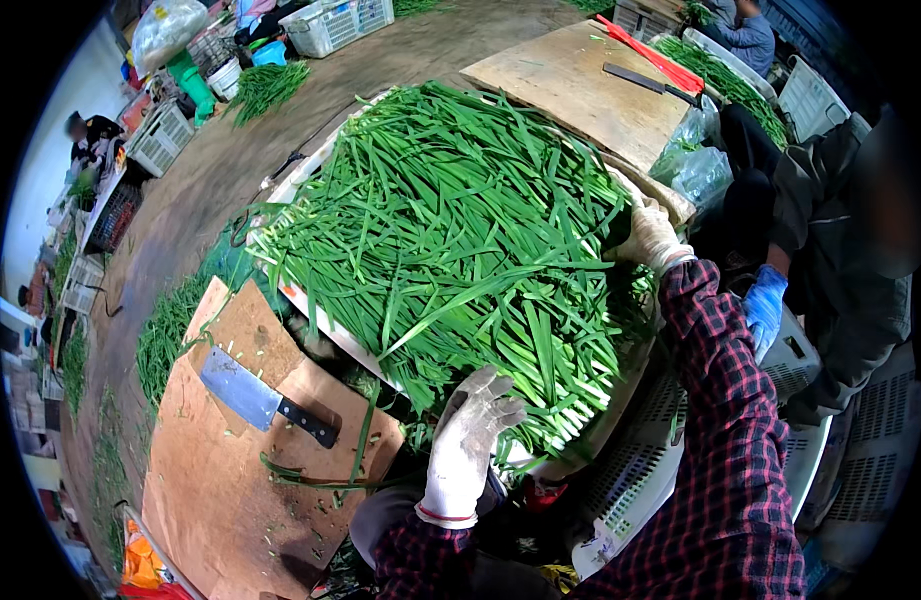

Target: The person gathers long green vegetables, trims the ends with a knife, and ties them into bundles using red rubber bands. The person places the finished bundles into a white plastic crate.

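Note:
A large pale tray is heaped with long green leafy stalks, white bases showing at the front. My left hand, in a soiled white glove, is at the tray's front over the stalk ends, fingers apart and slightly curved. My right hand, in a cream glove, has its fingers closed on the tray's right rim. A wooden board at left front bears a cleaver with a black handle, and scraps.
At top right are a second board, knife and plastic bags. A co-worker's blue-gloved hand is beside my right arm, near crates. Other people and crates line the left, with leaf piles on the floor.

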A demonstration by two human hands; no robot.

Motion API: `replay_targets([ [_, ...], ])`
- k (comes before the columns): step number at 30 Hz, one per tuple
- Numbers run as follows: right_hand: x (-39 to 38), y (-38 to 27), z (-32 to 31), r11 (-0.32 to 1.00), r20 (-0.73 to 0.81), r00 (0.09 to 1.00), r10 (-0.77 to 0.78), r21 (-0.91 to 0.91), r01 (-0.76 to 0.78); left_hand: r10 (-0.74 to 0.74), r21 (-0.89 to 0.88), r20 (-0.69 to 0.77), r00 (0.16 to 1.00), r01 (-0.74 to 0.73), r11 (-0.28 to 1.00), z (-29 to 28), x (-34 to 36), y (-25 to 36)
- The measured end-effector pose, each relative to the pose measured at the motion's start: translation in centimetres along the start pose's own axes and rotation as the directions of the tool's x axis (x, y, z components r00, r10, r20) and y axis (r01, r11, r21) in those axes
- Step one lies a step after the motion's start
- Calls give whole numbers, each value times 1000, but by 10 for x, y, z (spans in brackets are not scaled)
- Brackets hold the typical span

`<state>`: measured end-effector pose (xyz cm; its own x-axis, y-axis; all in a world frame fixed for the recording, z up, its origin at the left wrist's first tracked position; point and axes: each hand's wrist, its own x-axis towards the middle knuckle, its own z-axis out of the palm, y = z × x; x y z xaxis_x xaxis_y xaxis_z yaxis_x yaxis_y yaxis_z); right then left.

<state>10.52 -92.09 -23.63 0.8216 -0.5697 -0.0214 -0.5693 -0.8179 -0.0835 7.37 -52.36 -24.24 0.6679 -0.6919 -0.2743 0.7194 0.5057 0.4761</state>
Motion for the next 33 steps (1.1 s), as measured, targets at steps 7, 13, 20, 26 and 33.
replay_targets([
  [7,0,19,9,959,2,997,74,274,-72,5,48,-10,1000,-4,999,5,2,-3],
  [13,11,28,14,877,77,997,-24,480,-16,0,72,-3,1000,1,997,10,6,-7],
  [20,12,1,-15,972,239,946,221,-134,-193,4,122,22,1000,-7,993,14,8,-6],
  [26,10,26,17,687,-171,955,-242,665,293,5,158,-3,1000,-4,987,17,6,-8],
  [33,48,52,28,932,331,942,-60,356,-65,-21,142,-23,1000,24,990,17,10,-14],
])
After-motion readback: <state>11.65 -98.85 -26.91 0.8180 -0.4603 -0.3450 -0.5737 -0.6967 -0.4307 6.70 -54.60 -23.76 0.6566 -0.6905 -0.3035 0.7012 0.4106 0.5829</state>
